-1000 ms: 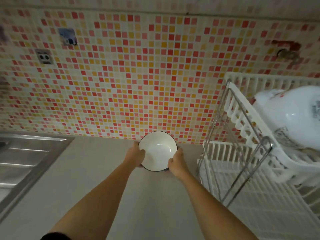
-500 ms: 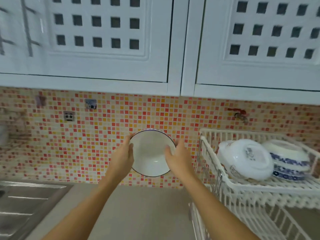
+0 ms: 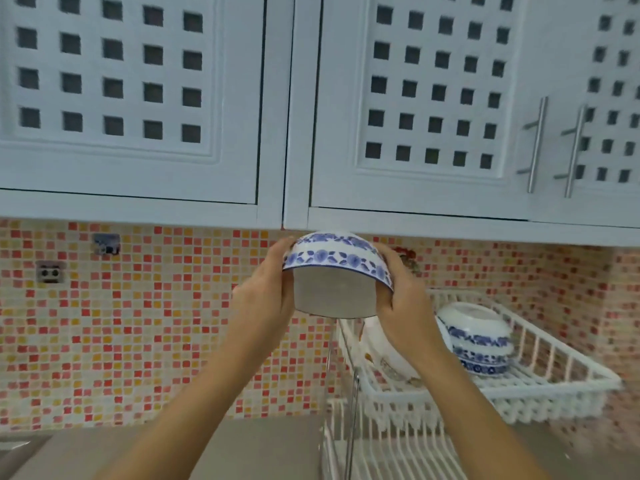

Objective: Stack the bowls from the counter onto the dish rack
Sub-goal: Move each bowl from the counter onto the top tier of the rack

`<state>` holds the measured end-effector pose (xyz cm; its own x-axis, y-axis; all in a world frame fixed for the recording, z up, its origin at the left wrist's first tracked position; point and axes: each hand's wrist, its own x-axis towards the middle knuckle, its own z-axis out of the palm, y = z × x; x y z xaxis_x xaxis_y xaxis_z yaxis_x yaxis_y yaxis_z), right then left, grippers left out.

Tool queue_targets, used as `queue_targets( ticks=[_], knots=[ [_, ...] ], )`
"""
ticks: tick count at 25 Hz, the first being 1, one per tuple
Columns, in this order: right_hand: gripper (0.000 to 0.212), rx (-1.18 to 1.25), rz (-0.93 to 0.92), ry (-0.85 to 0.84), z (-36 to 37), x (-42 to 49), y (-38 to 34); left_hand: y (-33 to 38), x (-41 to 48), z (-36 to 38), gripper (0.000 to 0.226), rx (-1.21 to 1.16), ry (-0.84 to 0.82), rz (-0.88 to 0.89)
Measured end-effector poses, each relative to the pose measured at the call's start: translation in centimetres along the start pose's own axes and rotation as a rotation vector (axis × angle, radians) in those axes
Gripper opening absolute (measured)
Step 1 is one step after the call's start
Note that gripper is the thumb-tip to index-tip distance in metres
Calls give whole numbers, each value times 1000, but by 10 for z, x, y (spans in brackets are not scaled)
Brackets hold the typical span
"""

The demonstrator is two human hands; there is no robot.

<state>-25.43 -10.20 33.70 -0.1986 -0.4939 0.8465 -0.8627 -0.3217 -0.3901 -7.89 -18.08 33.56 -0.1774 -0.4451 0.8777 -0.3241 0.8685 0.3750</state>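
Blue-and-white floral bowl (image 3: 337, 268) being held up in the air between left hand (image 3: 266, 299) and right hand (image 3: 403, 306), tipping nearly upside down, white inside facing down and toward the camera, blue flower bands showing on the outer wall. Hanging above and left of the white dish rack (image 3: 540, 386), apart from it. Stack of blue-patterned bowls (image 3: 479, 344) sitting upside down in the rack's upper tier. Large white bowl (image 3: 384, 355) lying tilted just left of that stack, partly hiding behind the right forearm. Rack standing on the bench (image 3: 249, 452) against the tiled wall.
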Motion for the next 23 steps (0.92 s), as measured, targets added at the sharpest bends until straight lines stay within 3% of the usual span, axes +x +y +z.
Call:
queue_targets(
  ticks=[2,4,8,11,16,19,21,23],
  knots=[
    [58,-76,-20,55,-26,-7,22,25,7,23,43,-14,-92,32],
    [61,-146,-76,104,-57,-12,43,44,13,46,52,-43,-194,117],
    [54,-311,-226,91,-122,-15,88,76,27,86,88,-93,-640,264],
    [55,-420,-298,50,-153,-14,123,95,35,113,92,-167,-845,241],
    [56,-546,-425,-44,-185,-8,172,121,37,171,99,-208,-855,128],
    [61,-530,-388,-114,-196,-2,193,133,37,192,85,-275,-814,60],
    [72,-458,-335,-195,-208,0,209,138,31,207,85,-251,-774,35],
    [95,-377,-237,-389,-224,-5,227,139,24,223,93,-141,-726,76]
  ],
)
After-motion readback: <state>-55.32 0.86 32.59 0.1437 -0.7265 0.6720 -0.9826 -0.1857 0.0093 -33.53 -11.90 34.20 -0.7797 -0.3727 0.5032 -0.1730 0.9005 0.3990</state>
